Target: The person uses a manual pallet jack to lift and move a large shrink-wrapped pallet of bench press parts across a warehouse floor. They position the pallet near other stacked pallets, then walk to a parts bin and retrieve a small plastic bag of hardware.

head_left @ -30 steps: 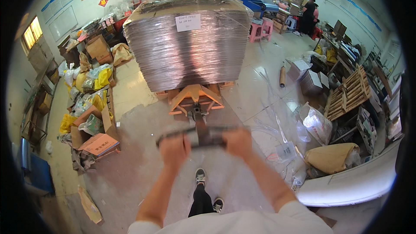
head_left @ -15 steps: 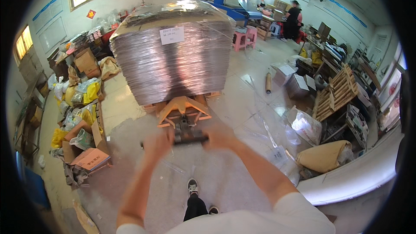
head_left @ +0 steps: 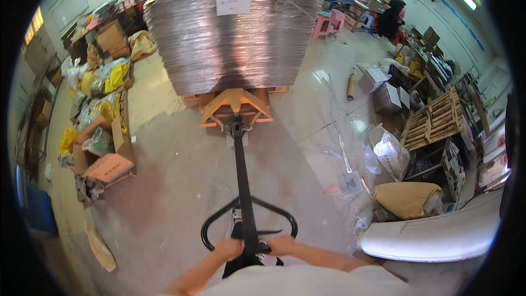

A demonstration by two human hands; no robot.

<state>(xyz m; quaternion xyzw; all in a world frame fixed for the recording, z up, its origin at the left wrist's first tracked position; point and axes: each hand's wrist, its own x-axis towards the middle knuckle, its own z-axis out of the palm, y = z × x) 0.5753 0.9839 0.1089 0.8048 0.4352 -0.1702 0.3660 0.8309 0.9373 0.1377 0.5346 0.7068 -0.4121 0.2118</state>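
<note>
Both my hands are closed around the near bar of a pallet jack's black looped handle (head_left: pixel 292 220). My left hand (head_left: pixel 229 249) grips it left of the shaft, and my right hand (head_left: pixel 281 245) grips it just to the right. The black shaft (head_left: pixel 240 164) slopes from the loop to the jack's orange body (head_left: pixel 235 104). On the jack rests a tall stack of flat sheets (head_left: pixel 186 49) wrapped in clear film, with a white paper label (head_left: pixel 233 4) on its near face. The forks beneath the stack are mostly hidden. One of my shoes (head_left: pixel 236 215) shows through the loop.
Filled bags (head_left: pixel 115 77) and an open cardboard box (head_left: pixel 104 145) line the left. At right are a cardboard tube (head_left: pixel 350 86), a leaning wooden pallet (head_left: pixel 435 120) and a tan sack (head_left: pixel 408 200). Pink stools (head_left: pixel 329 23) and people (head_left: pixel 392 13) are behind.
The handle has tilted down toward me, with my hands pulled in close to my body. The shaft now shows at full length. The stack sits higher in view.
</note>
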